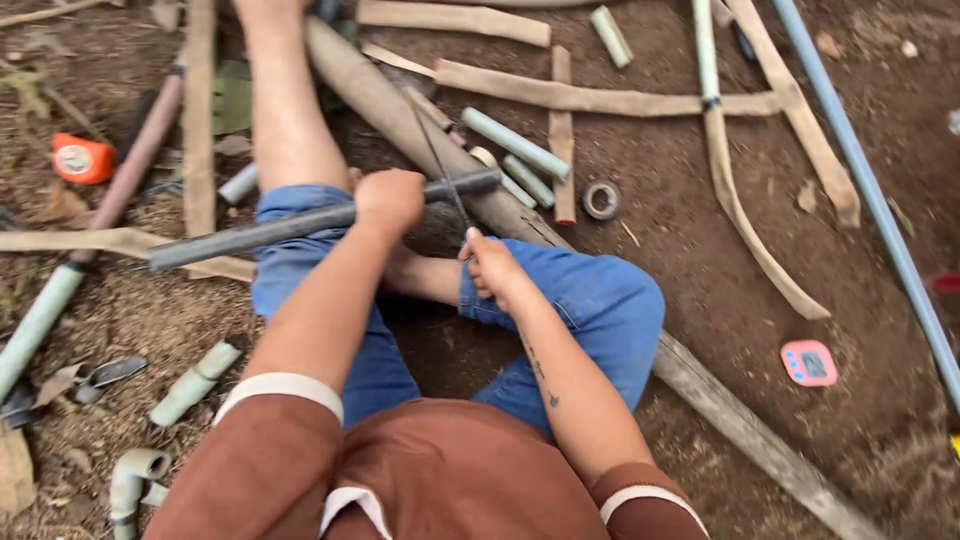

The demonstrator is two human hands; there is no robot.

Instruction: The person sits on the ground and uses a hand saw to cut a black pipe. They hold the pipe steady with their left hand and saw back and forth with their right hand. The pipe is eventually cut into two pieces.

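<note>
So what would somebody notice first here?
Probably the left hand gripping a long grey pipe across the knees in the middle. Beside it, the right hand holds a thin saw blade against that pipe. A pink timer lies on the dirt at right.

You sit on bare brown dirt ground (700, 250). Strewn on it: cut pale-green pipe pieces (515, 142), wooden slats (600, 100), a tape roll (601, 199), a pink timer (808, 362), an orange container (83, 158).

Brown short-sleeved shirt with white cuff bands, rolled blue jeans, small forearm tattoos
</note>
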